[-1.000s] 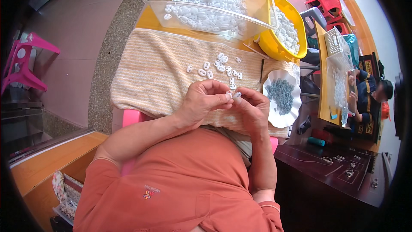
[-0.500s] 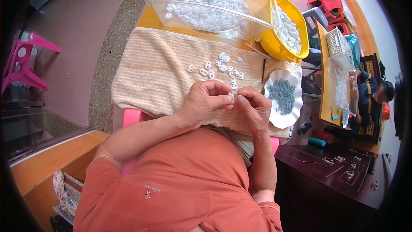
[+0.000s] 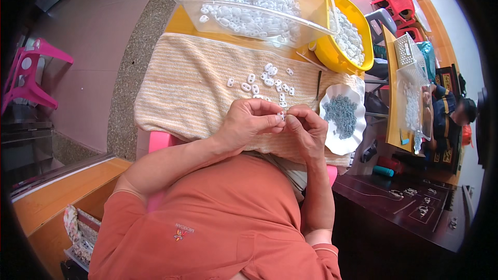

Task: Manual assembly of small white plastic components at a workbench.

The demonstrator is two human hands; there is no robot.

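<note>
Between the fingertips of my left hand (image 3: 254, 120) is a small white plastic piece with round holes (image 3: 281, 115). My right hand (image 3: 307, 128) meets it from the other side, thumb and forefinger pinched together at the piece; whatever else they hold is too small to make out. Just beyond my fingers, several loose white two-hole pieces (image 3: 246, 87) lie on a striped beige towel (image 3: 181, 83). To the right of my right hand stands a white fluted dish (image 3: 338, 148) with a heap of small blue-grey parts (image 3: 340, 116).
A clear plastic bin (image 3: 249, 18) of white pieces stands at the back, beside a yellow basin (image 3: 369, 62) holding more. A thin dark tool (image 3: 319, 84) lies near the dish. At the right, another person (image 3: 447, 109) sits by a second table. A pink stool (image 3: 33, 75) stands far left.
The white piece has tilted slightly between my fingertips. Both hands stay in nearly the same place.
</note>
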